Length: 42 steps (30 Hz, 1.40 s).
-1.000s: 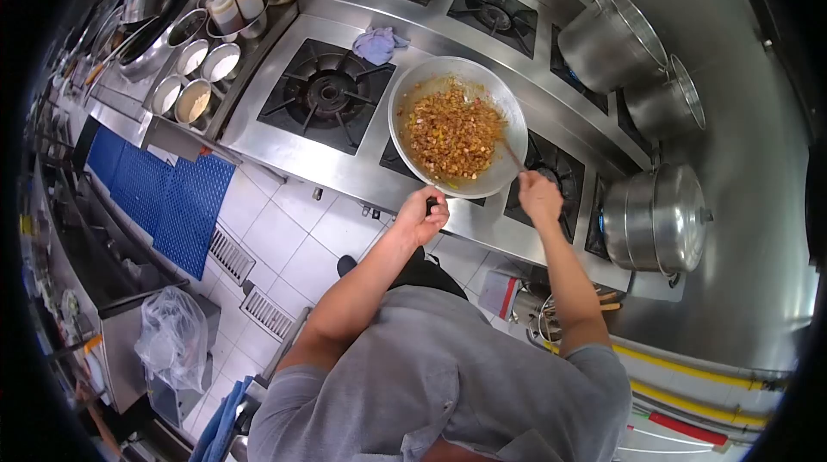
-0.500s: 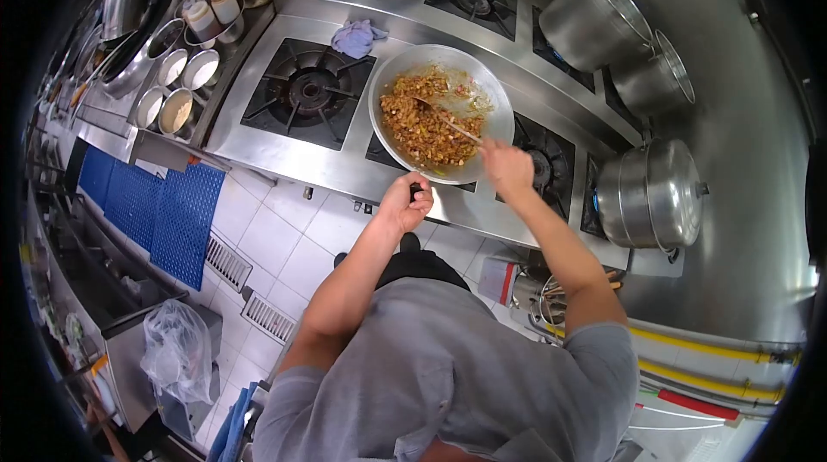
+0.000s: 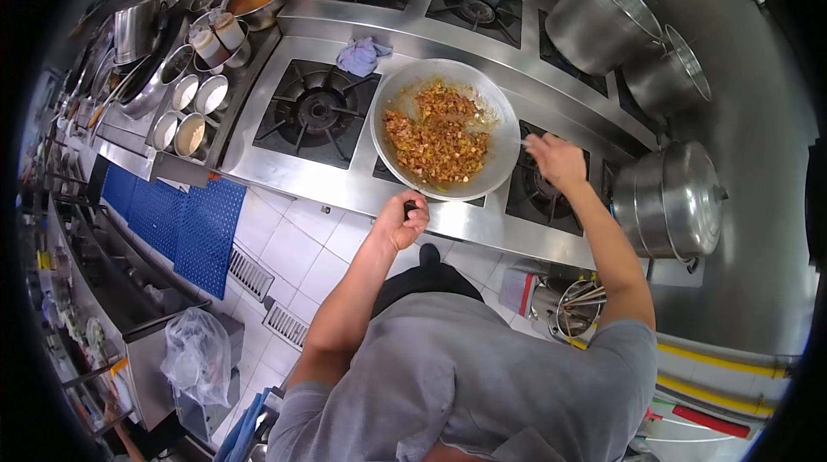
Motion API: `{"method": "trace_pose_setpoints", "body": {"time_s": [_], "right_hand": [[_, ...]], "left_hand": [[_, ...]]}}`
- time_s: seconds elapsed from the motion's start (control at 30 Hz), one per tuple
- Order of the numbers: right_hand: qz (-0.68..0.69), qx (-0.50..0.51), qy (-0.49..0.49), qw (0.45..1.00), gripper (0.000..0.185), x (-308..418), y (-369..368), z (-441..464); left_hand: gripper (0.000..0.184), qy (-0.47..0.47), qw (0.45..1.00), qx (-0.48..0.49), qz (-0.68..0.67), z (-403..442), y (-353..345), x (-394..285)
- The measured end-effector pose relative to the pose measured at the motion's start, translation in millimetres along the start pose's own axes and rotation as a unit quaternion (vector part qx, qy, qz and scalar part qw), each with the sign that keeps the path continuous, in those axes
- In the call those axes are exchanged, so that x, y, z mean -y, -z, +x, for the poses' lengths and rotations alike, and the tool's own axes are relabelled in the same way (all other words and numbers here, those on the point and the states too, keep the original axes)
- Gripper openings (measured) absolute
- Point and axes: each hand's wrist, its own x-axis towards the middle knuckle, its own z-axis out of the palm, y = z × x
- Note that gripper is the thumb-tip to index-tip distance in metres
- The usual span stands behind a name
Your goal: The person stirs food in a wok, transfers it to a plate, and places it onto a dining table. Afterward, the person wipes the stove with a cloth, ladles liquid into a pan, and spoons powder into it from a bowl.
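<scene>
A wide, pale metal frying pan [image 3: 501,162] sits over a burner at the front of the range. Chopped brown and orange food [image 3: 444,147] covers much of its bottom. My left hand [image 3: 400,221] is wrapped round the pan's dark handle [image 3: 411,209] at the near side. To the right of the pan, my right hand [image 3: 556,160] grips a long-handled cooking spoon [image 3: 515,142]. Its handle crosses the pan's right rim, and motion blurs its far end among the food.
A bare burner [image 3: 319,109] and a crumpled purple cloth [image 3: 362,57] lie left of the pan. Tall steel pots [image 3: 600,22] stand at the back right, a lidded pot [image 3: 663,199] at the right. Seasoning containers [image 3: 209,96] and squeeze bottles [image 3: 208,46] line the left counter.
My right hand has moved right with the spoon, drawing it toward the pan's right rim. The food has been shifted about. My left hand keeps its hold on the handle.
</scene>
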Motion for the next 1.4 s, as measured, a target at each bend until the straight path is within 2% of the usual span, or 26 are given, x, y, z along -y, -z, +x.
{"method": "trace_pose_setpoints", "body": {"time_s": [0.07, 0.17, 0.27, 0.33, 0.4, 0.43, 0.53, 0.57, 0.63, 0.67, 0.7, 0.77, 0.83, 0.87, 0.97, 1.0, 1.03, 1.1, 1.13, 1.17, 1.23, 1.37, 1.4], "right_hand": [[-0.003, -0.005, -0.088, 0.996, 0.023, -17, -11, 8], [-0.002, 0.021, -0.132, 0.991, 0.021, -37, -29, 13], [0.039, 0.140, -0.181, 0.973, 0.029, -26, -16, -24], [0.086, 0.179, -0.237, 0.951, 0.034, 4, -1, -65], [0.223, 0.227, -0.321, 0.892, 0.034, 43, -2, -93], [0.305, 0.183, -0.314, 0.880, 0.033, 64, -15, -106], [0.440, 0.174, -0.354, 0.807, 0.036, 127, -21, -100], [0.441, 0.173, -0.358, 0.805, 0.036, 136, -18, -91], [0.486, 0.259, -0.447, 0.705, 0.036, 140, 10, -58], [0.423, 0.205, -0.383, 0.796, 0.033, 135, 7, -53], [0.423, 0.192, -0.381, 0.799, 0.033, 130, 9, -47], [0.319, 0.097, -0.308, 0.891, 0.029, 129, 12, -51], [0.233, 0.097, -0.299, 0.920, 0.025, 137, 36, -57], [0.198, 0.100, -0.282, 0.933, 0.024, 139, 46, -61], [0.160, 0.020, -0.241, 0.957, 0.022, 137, 40, -69], [0.120, 0.035, -0.228, 0.966, 0.023, 131, 37, -72], [0.072, 0.042, -0.220, 0.972, 0.022, 125, 33, -71], [0.057, 0.018, -0.233, 0.971, 0.023, 103, 26, -60], [0.054, 0.011, -0.229, 0.972, 0.023, 89, 21, -53], [0.029, 0.009, -0.245, 0.969, 0.021, 76, 12, -47], [0.009, 0.007, -0.263, 0.965, 0.020, 58, -3, -37], [0.143, 0.117, -0.285, 0.941, 0.027, 56, -35, -26], [0.155, 0.120, -0.250, 0.948, 0.027, 63, -42, -23]], "left_hand": [[0.014, -0.015, 0.999, -0.028, 0.022, -1, -8, 12], [0.015, -0.055, 0.993, -0.057, 0.093, -2, -22, 26], [0.016, -0.081, 0.988, -0.052, 0.123, -3, -32, 36], [0.016, -0.103, 0.987, -0.057, 0.111, 0, -34, 43], [0.015, -0.102, 0.990, -0.062, 0.081, 2, -39, 51], [0.015, -0.105, 0.990, -0.067, 0.062, 4, -42, 52], [0.016, -0.091, 0.992, -0.060, 0.056, 6, -43, 59], [0.015, -0.085, 0.993, -0.063, 0.056, 4, -43, 61], [0.014, -0.077, 0.993, -0.053, 0.066, -2, -38, 63], [0.014, -0.072, 0.991, -0.059, 0.096, -9, -35, 65], [0.014, -0.071, 0.987, -0.066, 0.128, -14, -37, 62], [0.014, -0.064, 0.987, -0.065, 0.131, -3, -43, 39], [0.015, 0.074, 0.992, -0.008, -0.100, 29, -31, 2], [0.015, 0.077, 0.991, -0.007, -0.108, 23, -16, 21], [0.015, 0.001, 0.998, 0.010, 0.066, 14, -11, 48], [0.016, 0.034, 0.998, 0.011, 0.056, 21, 1, 40], [0.017, -0.035, 0.983, 0.093, 0.154, 31, 16, 25], [0.019, 0.065, 0.997, 0.013, -0.044, 19, -16, 15], [0.017, 0.008, 0.995, 0.054, 0.079, 22, -7, 21], [0.016, 0.003, 0.995, 0.036, 0.092, 21, 1, 29], [0.017, 0.015, 0.999, 0.001, 0.048, 12, 0, 39], [0.014, 0.024, 0.999, 0.002, 0.040, 10, 6, 35], [0.014, 0.027, 0.998, 0.004, 0.048, 10, 6, 31]]}}
